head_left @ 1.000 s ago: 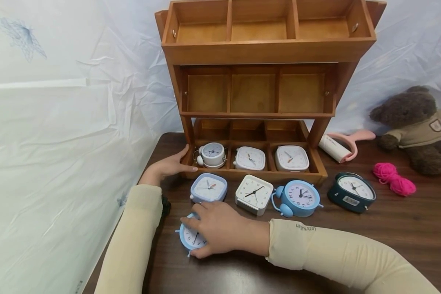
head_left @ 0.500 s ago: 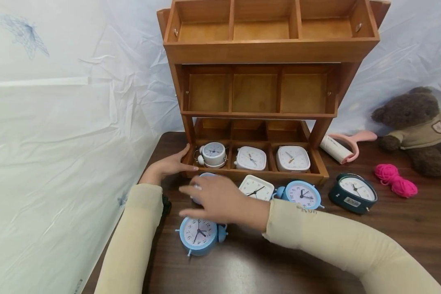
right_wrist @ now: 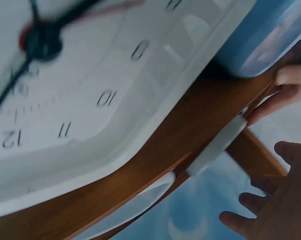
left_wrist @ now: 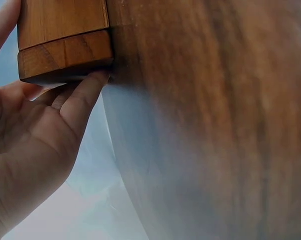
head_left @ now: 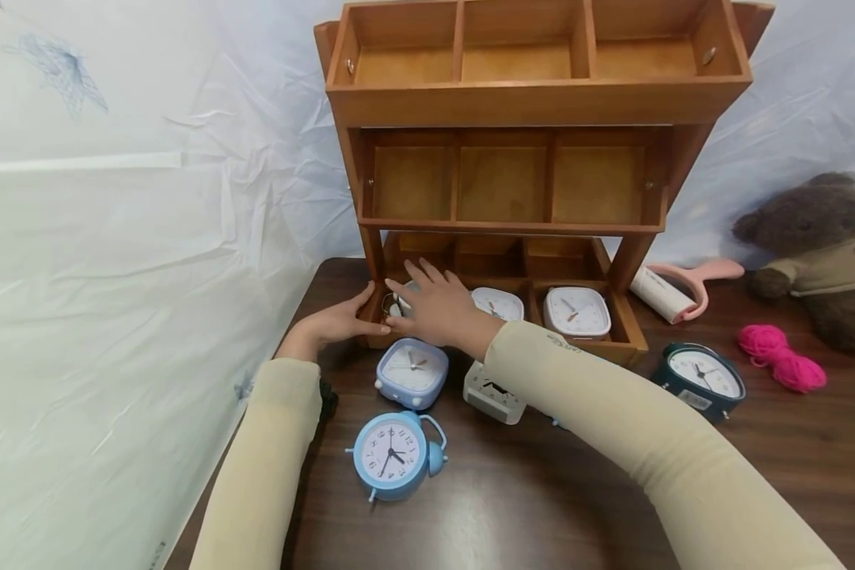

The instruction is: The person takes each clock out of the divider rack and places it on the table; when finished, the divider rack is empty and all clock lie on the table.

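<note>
My left hand (head_left: 331, 323) grips the lower left corner of a wooden shelf (head_left: 534, 104), thumb and fingers on two sides of it; the left wrist view shows fingers against the wood (left_wrist: 65, 52). Over the bottom row's left compartment, my right hand (head_left: 442, 309) reaches with fingers spread, overlapping a white twin-bell alarm clock (head_left: 395, 309). The two compartments beside it hold white alarm clocks, one in the middle (head_left: 502, 302) and one at right (head_left: 578, 311). In front lie a periwinkle clock (head_left: 413, 366), a light blue twin-bell clock (head_left: 390, 451) and a white square clock (head_left: 494, 402).
My right sleeve (head_left: 577, 380) covers most of another light blue clock. To the right stand a dark green clock (head_left: 701, 378), pink yarn (head_left: 784, 358), a lint roller (head_left: 663, 293) and a teddy bear (head_left: 819, 253). A plastic sheet (head_left: 100, 317) hangs at left.
My right hand has let go of the light blue twin-bell clock and moved forward over the periwinkle clock to the shelf's left compartment. The left hand stays on the shelf corner.
</note>
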The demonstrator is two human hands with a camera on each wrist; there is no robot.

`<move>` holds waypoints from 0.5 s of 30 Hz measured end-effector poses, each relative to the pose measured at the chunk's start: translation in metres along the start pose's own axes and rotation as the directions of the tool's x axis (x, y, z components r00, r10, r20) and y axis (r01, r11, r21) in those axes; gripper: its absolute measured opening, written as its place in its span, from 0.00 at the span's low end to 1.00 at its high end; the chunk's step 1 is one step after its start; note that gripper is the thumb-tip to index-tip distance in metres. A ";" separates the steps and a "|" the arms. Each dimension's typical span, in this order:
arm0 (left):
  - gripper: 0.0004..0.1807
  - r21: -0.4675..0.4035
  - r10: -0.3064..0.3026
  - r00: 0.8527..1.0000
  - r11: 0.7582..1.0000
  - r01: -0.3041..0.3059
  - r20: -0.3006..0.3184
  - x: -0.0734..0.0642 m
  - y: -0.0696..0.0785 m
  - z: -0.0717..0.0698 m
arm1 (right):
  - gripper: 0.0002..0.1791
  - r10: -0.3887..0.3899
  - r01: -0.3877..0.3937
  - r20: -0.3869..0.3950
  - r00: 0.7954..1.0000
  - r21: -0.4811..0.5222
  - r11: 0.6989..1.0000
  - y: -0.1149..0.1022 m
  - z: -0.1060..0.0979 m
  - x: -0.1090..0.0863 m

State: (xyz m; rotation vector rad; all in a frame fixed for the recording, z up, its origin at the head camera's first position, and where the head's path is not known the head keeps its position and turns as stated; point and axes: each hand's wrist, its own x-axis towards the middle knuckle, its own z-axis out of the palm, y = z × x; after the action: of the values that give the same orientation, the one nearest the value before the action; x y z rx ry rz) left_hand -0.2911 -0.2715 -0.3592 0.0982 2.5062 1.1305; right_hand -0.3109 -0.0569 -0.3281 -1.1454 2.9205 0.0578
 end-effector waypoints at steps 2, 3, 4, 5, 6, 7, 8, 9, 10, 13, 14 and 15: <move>0.58 -0.001 0.000 1.000 1.000 0.000 -0.001 0.001 -0.001 0.000 | 0.40 0.028 -0.028 0.039 0.999 0.001 1.000 0.003 0.002 0.006; 0.58 -0.001 -0.004 1.000 1.000 0.004 -0.002 0.001 -0.002 0.000 | 0.40 0.042 -0.043 0.052 0.998 0.010 0.999 0.004 0.003 0.009; 0.58 0.002 -0.007 1.000 1.000 0.007 -0.003 0.001 -0.002 0.000 | 0.41 0.056 -0.058 0.064 0.996 0.026 0.998 0.005 0.004 0.011; 0.58 0.003 -0.010 1.000 1.000 0.010 -0.004 0.002 -0.003 0.000 | 0.42 0.063 -0.065 0.069 0.996 0.034 0.997 0.005 0.005 0.013; 0.58 0.003 -0.011 1.000 1.000 0.011 -0.005 0.003 -0.003 0.000 | 0.43 0.070 -0.074 0.073 0.995 0.046 0.996 0.006 0.007 0.015; 0.58 0.003 -0.015 1.000 1.000 0.015 -0.006 0.004 -0.003 0.000 | 0.44 0.073 -0.078 0.075 0.995 0.059 0.995 0.007 0.008 0.018; 0.59 0.000 -0.020 1.000 1.000 0.020 -0.007 0.004 -0.003 -0.001 | 0.44 0.077 -0.082 0.078 0.994 0.072 0.994 0.008 0.009 0.020; 0.59 -0.001 -0.021 1.000 1.000 0.021 -0.006 0.005 -0.003 -0.001 | 0.45 0.080 -0.086 0.082 0.993 0.085 0.993 0.008 0.009 0.022; 0.59 -0.004 -0.023 1.000 1.000 0.023 -0.007 0.005 -0.003 -0.001 | 0.45 0.081 -0.089 0.085 0.993 0.096 0.991 0.009 0.010 0.024; 0.59 -0.008 -0.029 1.000 1.000 0.029 -0.009 0.006 -0.002 0.000 | 0.45 0.088 -0.098 0.088 0.992 0.127 0.987 0.011 0.011 0.029; 0.58 -0.009 -0.030 0.999 1.000 0.030 -0.009 0.006 -0.002 0.000 | 0.45 0.093 -0.105 0.089 0.992 0.134 0.985 0.012 0.012 0.030; 0.58 -0.007 -0.032 0.999 0.999 0.032 -0.011 0.006 -0.002 0.000 | 0.44 0.097 -0.109 0.088 0.991 0.138 0.984 0.013 0.012 0.032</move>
State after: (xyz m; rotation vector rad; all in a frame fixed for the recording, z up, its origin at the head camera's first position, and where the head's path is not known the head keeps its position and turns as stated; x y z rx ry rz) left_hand -0.2964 -0.2712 -0.3622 0.0505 2.5039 1.1303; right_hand -0.3432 -0.0686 -0.3404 -0.9486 2.8567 -0.1011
